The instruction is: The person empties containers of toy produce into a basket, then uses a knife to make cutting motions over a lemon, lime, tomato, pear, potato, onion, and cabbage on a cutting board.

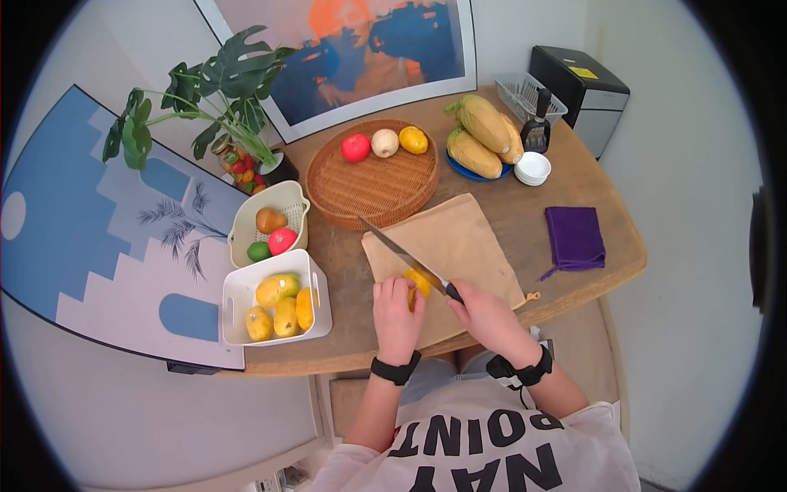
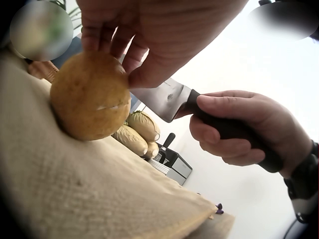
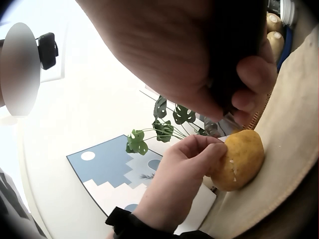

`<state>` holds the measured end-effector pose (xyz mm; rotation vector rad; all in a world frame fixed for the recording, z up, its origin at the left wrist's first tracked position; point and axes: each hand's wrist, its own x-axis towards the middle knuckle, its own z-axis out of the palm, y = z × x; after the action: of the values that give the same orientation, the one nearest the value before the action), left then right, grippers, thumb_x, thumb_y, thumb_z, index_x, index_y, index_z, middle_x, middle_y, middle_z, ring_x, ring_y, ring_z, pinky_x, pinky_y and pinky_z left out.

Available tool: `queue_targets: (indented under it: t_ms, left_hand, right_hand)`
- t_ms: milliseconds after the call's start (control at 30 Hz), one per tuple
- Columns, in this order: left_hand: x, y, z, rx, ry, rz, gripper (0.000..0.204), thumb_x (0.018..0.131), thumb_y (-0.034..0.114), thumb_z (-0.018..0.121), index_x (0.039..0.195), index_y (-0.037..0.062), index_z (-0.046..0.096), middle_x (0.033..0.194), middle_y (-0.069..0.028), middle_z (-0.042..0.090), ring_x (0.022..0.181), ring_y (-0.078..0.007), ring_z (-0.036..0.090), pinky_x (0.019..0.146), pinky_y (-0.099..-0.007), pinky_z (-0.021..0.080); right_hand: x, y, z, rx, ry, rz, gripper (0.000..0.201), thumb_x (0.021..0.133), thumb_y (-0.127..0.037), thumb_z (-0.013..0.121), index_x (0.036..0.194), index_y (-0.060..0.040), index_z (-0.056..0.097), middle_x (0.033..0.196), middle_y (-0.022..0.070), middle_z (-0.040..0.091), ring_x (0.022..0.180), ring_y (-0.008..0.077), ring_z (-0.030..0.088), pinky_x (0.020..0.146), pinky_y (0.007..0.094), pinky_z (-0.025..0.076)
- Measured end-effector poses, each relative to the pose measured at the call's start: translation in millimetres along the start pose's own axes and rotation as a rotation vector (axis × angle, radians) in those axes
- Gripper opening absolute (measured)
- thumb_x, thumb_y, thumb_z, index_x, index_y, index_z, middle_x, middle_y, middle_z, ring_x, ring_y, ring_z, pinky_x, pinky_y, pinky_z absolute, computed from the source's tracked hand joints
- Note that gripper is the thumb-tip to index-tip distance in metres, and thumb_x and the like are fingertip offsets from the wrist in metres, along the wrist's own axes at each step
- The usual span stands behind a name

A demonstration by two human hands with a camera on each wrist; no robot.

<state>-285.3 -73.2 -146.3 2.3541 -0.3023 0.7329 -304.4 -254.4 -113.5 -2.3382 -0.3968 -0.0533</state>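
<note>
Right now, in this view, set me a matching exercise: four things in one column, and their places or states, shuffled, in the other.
Things
1. Knife
2. Yellow fruit on the tan cloth
3. Small white bowls
4. Purple cloth

Places or states
A. Stacked beside the blue plate
B. Gripped by its black handle in the right hand
C. Lying near the table's right edge
D. Held by the fingers of the left hand

Right pairs: 1-B, 2-D, 3-A, 4-C
</note>
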Motion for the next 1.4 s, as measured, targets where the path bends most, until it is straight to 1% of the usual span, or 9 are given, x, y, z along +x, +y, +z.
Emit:
queue_targets:
  t_ms: [367,467,567,667,767,967,1067,1267,1400]
  left_hand:
    - [-7.9,5.9,-4.3,-0.028,0.032,-0.034,0.021,0.078,0.000,0.073,0.093,0.0021,0.059,0.097,-0.0152,0.059,0.094,-0.0367,0.056,0.081,-0.0451,0.049]
    - [-12.1,4.0,-6.2,-0.031,-0.003,-0.063,0.021,0.077,0.000,0.073,0.092,0.0019,0.059,0.098,-0.0155,0.059,0.093,-0.0369,0.057,0.081,-0.0455,0.049]
    - [-13.0,5.3,-6.5,-0.043,0.001,-0.056,0.021,0.076,-0.001,0.073,0.091,0.0018,0.059,0.098,-0.0157,0.059,0.092,-0.0369,0.057,0.080,-0.0457,0.049]
    - [-13.0,4.7,-4.9,-0.049,0.020,-0.053,0.020,0.076,-0.002,0.073,0.090,0.0017,0.058,0.097,-0.0155,0.060,0.092,-0.0369,0.057,0.080,-0.0458,0.049]
    - [-12.5,2.7,-3.1,-0.030,0.023,-0.057,0.020,0.076,-0.002,0.073,0.089,0.0015,0.058,0.096,-0.0156,0.060,0.091,-0.0371,0.057,0.080,-0.0454,0.049]
    - [-14.0,3.7,-6.5,-0.030,0.014,-0.037,0.019,0.077,-0.002,0.073,0.087,0.0015,0.058,0.096,-0.0156,0.060,0.090,-0.0371,0.058,0.079,-0.0448,0.050]
    - [-14.8,3.9,-7.9,0.004,-0.003,-0.042,0.022,0.076,0.000,0.075,0.087,0.0021,0.056,0.099,-0.0145,0.060,0.090,-0.0353,0.058,0.080,-0.0435,0.049]
    - [-12.8,7.4,-8.9,0.073,-0.041,-0.057,0.039,0.073,0.004,0.081,0.099,0.0026,0.051,0.106,-0.0174,0.054,0.095,-0.0380,0.056,0.082,-0.0435,0.049]
    - [-13.4,-7.1,4.3,-0.059,-0.101,-0.134,0.044,0.073,0.003,0.081,0.102,0.0024,0.048,0.104,-0.0181,0.053,0.097,-0.0401,0.055,0.084,-0.0446,0.049]
  right_hand:
    - [-3.1,1.6,3.3,-0.032,-0.080,0.022,0.021,0.102,-0.018,0.057,0.112,-0.0021,0.049,0.089,0.0232,0.067,0.083,0.0440,0.067,0.069,0.0541,0.052]
    - [-3.5,2.2,1.9,0.008,-0.096,0.055,0.026,0.099,-0.015,0.061,0.121,-0.0022,0.052,0.094,0.0249,0.067,0.088,0.0459,0.066,0.073,0.0533,0.052]
    - [-0.8,-10.2,-8.0,0.002,-0.127,0.074,0.023,0.100,-0.016,0.060,0.117,-0.0025,0.053,0.093,0.0246,0.067,0.087,0.0453,0.066,0.072,0.0532,0.052]
    - [-2.4,-17.6,-9.2,0.043,-0.035,-0.004,0.022,0.100,-0.017,0.060,0.117,-0.0036,0.055,0.092,0.0235,0.067,0.086,0.0443,0.066,0.071,0.0526,0.052]
    - [-1.5,-5.6,0.9,-0.073,-0.137,0.021,0.023,0.100,-0.018,0.060,0.119,-0.0048,0.055,0.092,0.0224,0.068,0.085,0.0437,0.067,0.070,0.0520,0.052]
    - [-3.6,-19.8,-10.2,-0.024,-0.022,-0.012,0.020,0.099,-0.018,0.061,0.112,-0.0038,0.055,0.091,0.0210,0.069,0.084,0.0430,0.067,0.070,0.0516,0.052]
    - [-2.8,-8.4,-4.1,-0.116,-0.096,-0.053,0.020,0.100,-0.020,0.058,0.107,-0.0019,0.054,0.088,0.0207,0.068,0.080,0.0425,0.067,0.066,0.0517,0.053]
    - [-4.7,-8.5,-7.8,0.020,-0.101,0.080,0.023,0.099,-0.018,0.062,0.118,-0.0057,0.056,0.089,0.0223,0.067,0.086,0.0444,0.066,0.070,0.0518,0.052]
    - [-3.8,-5.2,-7.5,0.048,0.027,0.094,0.024,0.099,-0.017,0.062,0.119,-0.0058,0.056,0.090,0.0228,0.067,0.086,0.0448,0.066,0.071,0.0523,0.052]
